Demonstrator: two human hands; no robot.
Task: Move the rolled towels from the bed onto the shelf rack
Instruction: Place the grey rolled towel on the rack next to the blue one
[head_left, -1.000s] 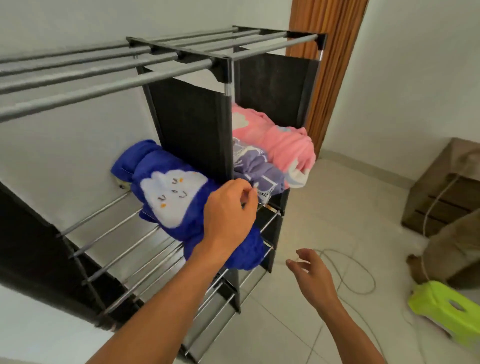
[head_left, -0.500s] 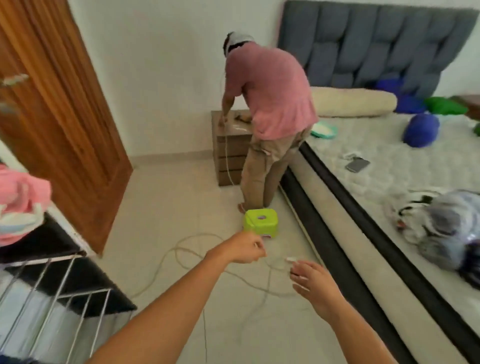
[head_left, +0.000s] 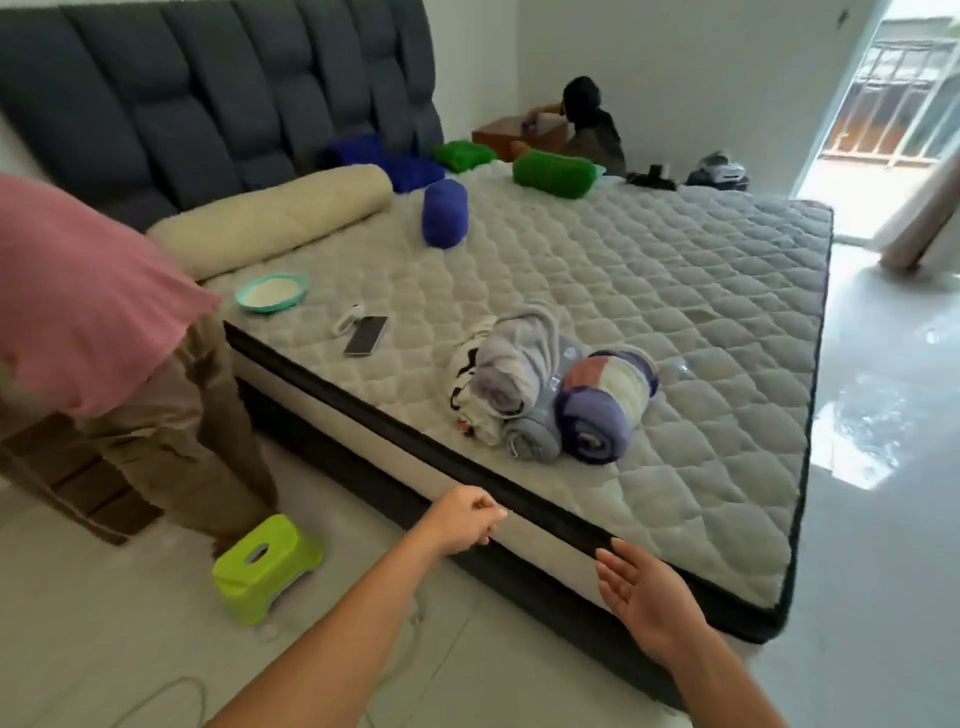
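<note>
A wide bed with a quilted grey mattress fills most of the view, seen from its near long edge. A cluster of rolled towels lies on the mattress close to that edge: a pale grey-lilac roll on top, a white one with black markings to its left, a small blue-grey roll below, and a purple, pink and cream roll on the right, all touching. Farther back, near the padded dark headboard, rest a blue roll, a second blue bundle behind it, two green rolls and a long cream bolster.

A teal bowl, a phone and a small white object lie on the mattress between the bolster and the cluster.

Both hands hover over the floor in front of the bed's edge, touching nothing. The left hand has its fingers loosely curled and holds nothing. The right hand is spread, fingers straight, palm turned inward.

At left stands another person in a pink shirt and brown trousers, cut off by the frame. A lime-green stool sits on the floor by their feet, with a pale cable trailing nearby.

The shelf rack is out of view. Dark objects at the far corner are too blurred to identify.
</note>
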